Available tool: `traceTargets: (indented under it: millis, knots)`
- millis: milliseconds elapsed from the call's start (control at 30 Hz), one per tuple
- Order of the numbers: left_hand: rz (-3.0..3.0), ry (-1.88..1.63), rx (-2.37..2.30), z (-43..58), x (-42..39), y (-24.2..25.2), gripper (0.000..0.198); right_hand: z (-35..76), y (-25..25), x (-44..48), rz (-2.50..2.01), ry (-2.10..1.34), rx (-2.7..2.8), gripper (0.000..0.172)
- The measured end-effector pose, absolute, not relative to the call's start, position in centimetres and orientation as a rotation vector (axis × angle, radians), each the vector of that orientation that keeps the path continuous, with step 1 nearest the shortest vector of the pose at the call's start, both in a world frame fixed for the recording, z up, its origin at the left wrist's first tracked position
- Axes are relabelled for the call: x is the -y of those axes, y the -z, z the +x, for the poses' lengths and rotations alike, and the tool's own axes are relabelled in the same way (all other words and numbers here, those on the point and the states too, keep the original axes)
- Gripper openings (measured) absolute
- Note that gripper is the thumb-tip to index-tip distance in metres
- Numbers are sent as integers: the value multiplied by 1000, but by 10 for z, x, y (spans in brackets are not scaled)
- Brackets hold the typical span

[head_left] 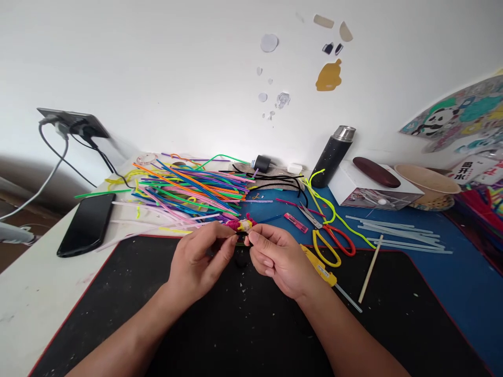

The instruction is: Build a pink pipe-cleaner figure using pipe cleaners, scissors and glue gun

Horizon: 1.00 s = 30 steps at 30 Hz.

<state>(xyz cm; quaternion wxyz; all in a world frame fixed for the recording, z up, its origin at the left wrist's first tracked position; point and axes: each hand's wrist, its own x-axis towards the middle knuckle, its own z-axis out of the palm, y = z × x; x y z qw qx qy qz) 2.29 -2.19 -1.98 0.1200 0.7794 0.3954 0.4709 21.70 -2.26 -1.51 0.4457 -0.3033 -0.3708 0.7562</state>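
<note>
I look through my one feed from head height, close above the black mat (236, 330), facing forward and down over left hand (198, 259) and right hand (281, 259) to the white wall (176, 68).

The left hand (202, 256) and right hand (277, 256) hide most of a pinched dark piece (246, 235), too small to identify. The right forearm (340, 322) covers part of the yellow glue gun (320, 266). Toward the desk's (33, 285) right edge, a colourful bundle (481, 212) runs out of view.

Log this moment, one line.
left hand, right hand: pinching small black piece | beyond: pink-yellow fuzzy piece, pipe cleaners | right side: scissors
</note>
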Motion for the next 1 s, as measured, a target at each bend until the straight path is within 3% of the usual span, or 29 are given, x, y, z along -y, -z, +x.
traceTargets:
  millis: [867, 1000]
  knots:
    - [2490, -1334, -974, 17, 14, 25, 10, 225, 15, 19, -802, -1963, 1087, 31]
    - [2333, -1323, -1226, 13, 11, 23, 16, 227, 13, 18, -866, -1874, 1046, 32]
